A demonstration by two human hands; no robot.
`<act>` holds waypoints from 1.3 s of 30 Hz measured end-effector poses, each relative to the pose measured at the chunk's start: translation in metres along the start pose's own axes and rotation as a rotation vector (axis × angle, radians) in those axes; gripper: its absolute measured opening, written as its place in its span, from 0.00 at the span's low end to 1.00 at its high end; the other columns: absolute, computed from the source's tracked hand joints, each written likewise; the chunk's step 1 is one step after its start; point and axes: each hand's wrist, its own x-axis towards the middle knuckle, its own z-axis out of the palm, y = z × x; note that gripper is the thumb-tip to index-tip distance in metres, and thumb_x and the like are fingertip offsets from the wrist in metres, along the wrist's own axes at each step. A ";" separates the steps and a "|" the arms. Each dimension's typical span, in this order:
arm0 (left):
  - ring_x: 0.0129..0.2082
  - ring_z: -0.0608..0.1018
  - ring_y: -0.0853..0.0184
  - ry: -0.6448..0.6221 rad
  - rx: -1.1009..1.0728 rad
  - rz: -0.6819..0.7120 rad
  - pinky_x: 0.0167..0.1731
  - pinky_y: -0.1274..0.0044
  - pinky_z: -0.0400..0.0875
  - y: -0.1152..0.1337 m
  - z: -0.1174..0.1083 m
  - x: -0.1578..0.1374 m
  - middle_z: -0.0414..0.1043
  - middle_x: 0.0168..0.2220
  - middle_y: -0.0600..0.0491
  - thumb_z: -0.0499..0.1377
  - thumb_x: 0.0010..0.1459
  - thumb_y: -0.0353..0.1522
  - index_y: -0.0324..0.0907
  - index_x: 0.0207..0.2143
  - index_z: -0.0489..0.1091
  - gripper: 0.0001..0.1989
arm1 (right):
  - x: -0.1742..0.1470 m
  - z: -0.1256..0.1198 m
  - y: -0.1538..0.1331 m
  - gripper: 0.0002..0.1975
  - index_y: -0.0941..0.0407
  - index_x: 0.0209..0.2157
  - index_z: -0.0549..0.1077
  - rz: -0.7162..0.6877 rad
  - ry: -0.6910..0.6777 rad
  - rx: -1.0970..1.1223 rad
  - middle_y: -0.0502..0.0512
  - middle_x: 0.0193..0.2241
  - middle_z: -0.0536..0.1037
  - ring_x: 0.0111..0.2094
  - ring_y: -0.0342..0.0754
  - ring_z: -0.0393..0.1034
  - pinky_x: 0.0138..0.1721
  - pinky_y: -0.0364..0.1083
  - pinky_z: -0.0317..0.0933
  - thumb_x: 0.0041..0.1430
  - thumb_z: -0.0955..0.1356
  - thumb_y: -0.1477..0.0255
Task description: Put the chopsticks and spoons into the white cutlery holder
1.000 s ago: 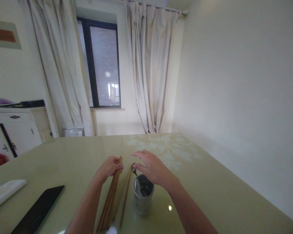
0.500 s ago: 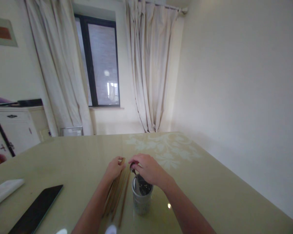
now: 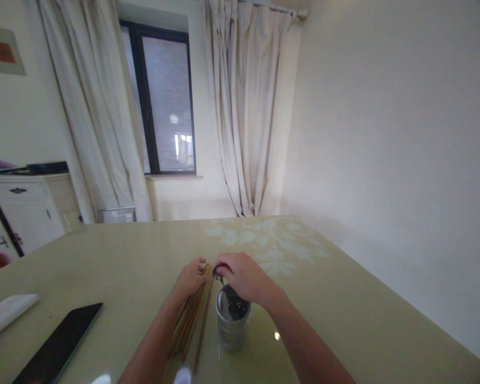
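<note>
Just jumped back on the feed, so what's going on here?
A person is working with two bare hands at a table. The right hand has its fingers on the upper end of a spoon standing tilted in a cup. The left hand is at the far ends of some thin wooden sticks lying left of the cup; how firmly it grips them is unclear.

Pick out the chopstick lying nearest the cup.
The rightmost chopstick, just left of the cup: its near end lies apart, while the other chopsticks bunch further left, toward the left hand.
</note>
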 end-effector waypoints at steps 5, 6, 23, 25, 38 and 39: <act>0.48 0.83 0.59 0.029 0.135 -0.060 0.45 0.76 0.71 0.003 -0.009 -0.004 0.83 0.48 0.44 0.64 0.55 0.29 0.35 0.56 0.72 0.25 | -0.001 -0.006 0.001 0.11 0.53 0.41 0.83 0.031 0.025 0.032 0.53 0.37 0.86 0.40 0.48 0.78 0.41 0.42 0.62 0.69 0.67 0.75; 0.48 0.83 0.58 0.035 0.155 -0.070 0.45 0.75 0.71 0.003 -0.009 -0.006 0.83 0.48 0.43 0.65 0.55 0.29 0.35 0.55 0.72 0.24 | -0.001 -0.008 0.002 0.11 0.54 0.40 0.83 0.034 0.036 0.038 0.53 0.36 0.86 0.40 0.48 0.79 0.41 0.42 0.62 0.69 0.67 0.75; 0.43 0.83 0.63 -0.002 -0.611 0.567 0.44 0.72 0.77 0.147 -0.079 -0.087 0.83 0.45 0.47 0.55 0.70 0.48 0.43 0.53 0.76 0.22 | -0.028 -0.060 -0.024 0.09 0.54 0.41 0.80 -0.107 0.781 0.377 0.53 0.36 0.85 0.35 0.47 0.81 0.37 0.42 0.70 0.71 0.67 0.69; 0.30 0.78 0.69 -0.048 -0.586 0.610 0.31 0.78 0.73 0.165 -0.075 -0.100 0.81 0.36 0.51 0.56 0.69 0.47 0.42 0.46 0.77 0.19 | -0.027 -0.058 -0.026 0.09 0.54 0.41 0.80 -0.111 0.784 0.419 0.53 0.36 0.85 0.35 0.47 0.81 0.37 0.42 0.71 0.71 0.67 0.67; 0.27 0.82 0.64 0.037 0.182 -0.148 0.29 0.77 0.70 0.020 -0.063 -0.017 0.78 0.24 0.52 0.55 0.64 0.38 0.41 0.33 0.78 0.14 | -0.031 -0.045 -0.008 0.22 0.55 0.52 0.79 0.271 0.002 -0.222 0.62 0.43 0.86 0.43 0.57 0.80 0.38 0.48 0.63 0.63 0.75 0.57; 0.30 0.83 0.62 0.043 0.216 -0.160 0.31 0.77 0.70 0.014 -0.059 -0.015 0.80 0.26 0.50 0.56 0.63 0.37 0.41 0.33 0.77 0.13 | -0.030 -0.043 -0.008 0.21 0.55 0.52 0.79 0.276 -0.021 -0.239 0.61 0.43 0.85 0.43 0.57 0.80 0.38 0.48 0.62 0.62 0.75 0.58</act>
